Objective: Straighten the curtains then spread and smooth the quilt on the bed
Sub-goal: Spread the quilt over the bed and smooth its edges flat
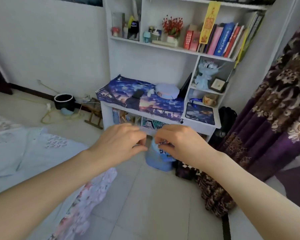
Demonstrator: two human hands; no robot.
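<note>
Hands at frame centre, both arms reaching forward: left hand (121,141) and right hand (178,142) close together, fingers curled and pinched, nearly touching; what they pinch, cannot tell. Curtain (277,108), purple with floral pattern, hangs at right edge, hem bunched on tiled floor (156,196). Quilt (16,153), pale blue, rumpled on bed at left, floral edge drooping lower left. White desk-shelf unit (163,64) behind hands.
</note>
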